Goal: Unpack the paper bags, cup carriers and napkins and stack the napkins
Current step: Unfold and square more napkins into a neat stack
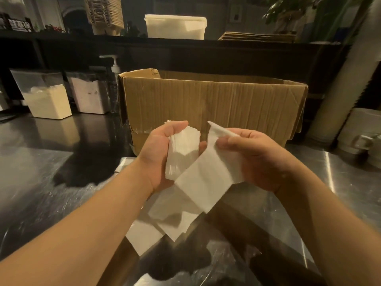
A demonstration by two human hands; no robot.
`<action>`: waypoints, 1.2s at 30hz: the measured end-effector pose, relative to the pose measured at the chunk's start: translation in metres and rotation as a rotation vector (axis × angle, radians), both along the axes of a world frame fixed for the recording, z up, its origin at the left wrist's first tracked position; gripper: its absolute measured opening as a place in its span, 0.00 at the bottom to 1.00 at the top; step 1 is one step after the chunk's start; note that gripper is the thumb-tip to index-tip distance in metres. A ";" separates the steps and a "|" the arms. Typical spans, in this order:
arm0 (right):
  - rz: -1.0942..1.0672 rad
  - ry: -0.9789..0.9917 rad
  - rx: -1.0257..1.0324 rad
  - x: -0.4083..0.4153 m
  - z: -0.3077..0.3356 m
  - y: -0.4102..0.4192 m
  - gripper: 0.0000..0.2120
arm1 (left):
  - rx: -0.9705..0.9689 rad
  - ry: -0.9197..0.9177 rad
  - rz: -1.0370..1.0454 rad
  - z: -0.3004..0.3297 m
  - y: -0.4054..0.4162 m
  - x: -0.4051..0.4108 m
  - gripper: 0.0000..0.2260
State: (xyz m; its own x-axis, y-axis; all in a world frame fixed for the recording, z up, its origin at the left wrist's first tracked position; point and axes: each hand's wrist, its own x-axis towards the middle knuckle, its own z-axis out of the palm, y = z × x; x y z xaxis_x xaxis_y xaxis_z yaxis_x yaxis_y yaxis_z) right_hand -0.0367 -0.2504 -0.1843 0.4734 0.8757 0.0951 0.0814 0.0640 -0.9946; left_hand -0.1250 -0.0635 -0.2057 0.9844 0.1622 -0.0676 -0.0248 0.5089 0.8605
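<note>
My left hand (158, 149) grips a small stack of white napkins (181, 153) held upright above the steel counter. Beside it, my right hand (253, 153) pinches a single white napkin (206, 182) that hangs down and touches the stack. Several loose napkins (171, 219) lie on the counter under my hands. An open cardboard box (216, 102) stands just behind my hands; its inside is hidden. A pile of cup carriers (104, 13) and flat brown paper bags (257, 36) sit on the dark back shelf.
Two clear bins of powder (49, 100) and a pump bottle (114, 79) stand at the left of the steel counter (41, 162). A white lidded tub (175, 26) sits on the shelf. White cups and a stack (358, 131) crowd the right edge.
</note>
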 end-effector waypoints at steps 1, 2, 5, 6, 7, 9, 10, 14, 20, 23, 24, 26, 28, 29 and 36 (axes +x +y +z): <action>-0.006 -0.024 0.003 -0.002 -0.003 0.004 0.09 | 0.046 0.005 -0.021 -0.002 -0.003 0.000 0.15; -0.035 -0.043 0.008 -0.004 -0.006 0.008 0.09 | 0.091 0.009 -0.036 -0.004 -0.005 0.001 0.17; -0.207 -0.114 0.007 -0.010 -0.014 0.018 0.04 | 0.131 -0.026 -0.042 -0.005 -0.010 0.002 0.19; -0.258 -0.161 0.000 -0.012 -0.015 0.020 0.03 | 0.113 -0.037 -0.048 -0.004 -0.009 0.004 0.18; -0.295 -0.206 -0.007 -0.014 -0.015 0.021 0.05 | 0.096 -0.035 -0.064 -0.003 -0.009 0.004 0.19; -0.356 -0.276 -0.009 -0.016 -0.019 0.025 0.13 | 0.078 -0.038 -0.085 -0.003 -0.006 0.006 0.24; -0.408 -0.321 -0.014 -0.015 -0.021 0.027 0.17 | 0.086 -0.045 -0.084 -0.003 -0.006 0.007 0.25; -0.583 -0.554 -0.004 -0.008 -0.026 0.029 0.17 | 0.124 -0.020 -0.088 -0.002 -0.003 0.007 0.18; -0.399 -0.739 -0.274 -0.003 -0.020 0.022 0.26 | -0.005 0.031 -0.128 0.001 -0.002 0.005 0.21; -0.381 -0.704 -0.300 -0.005 -0.020 0.024 0.24 | -0.040 0.081 -0.155 -0.001 -0.003 0.004 0.22; -0.361 -0.655 -0.276 -0.006 -0.020 0.024 0.21 | -0.053 0.088 -0.161 -0.002 -0.004 0.004 0.21; -0.312 -0.530 -0.196 -0.008 -0.018 0.023 0.13 | -0.065 0.074 -0.151 -0.003 -0.004 0.006 0.21; -0.271 -0.432 -0.121 -0.009 -0.015 0.020 0.09 | -0.040 0.050 -0.133 -0.003 -0.006 0.004 0.19; -0.264 -0.389 -0.080 -0.010 -0.013 0.018 0.08 | -0.033 0.033 -0.132 -0.004 -0.006 0.003 0.18; -0.357 -0.338 -0.020 -0.006 -0.010 0.013 0.06 | 0.020 0.062 -0.212 -0.008 -0.010 0.002 0.21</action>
State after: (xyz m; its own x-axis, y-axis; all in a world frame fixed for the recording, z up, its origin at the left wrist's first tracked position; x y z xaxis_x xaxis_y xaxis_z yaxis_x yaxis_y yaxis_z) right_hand -0.0430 -0.2369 -0.1945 0.6903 0.6674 0.2796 0.4128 -0.0459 -0.9097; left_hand -0.1228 -0.0739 -0.2137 0.9907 -0.0461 -0.1284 0.1347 0.4800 0.8669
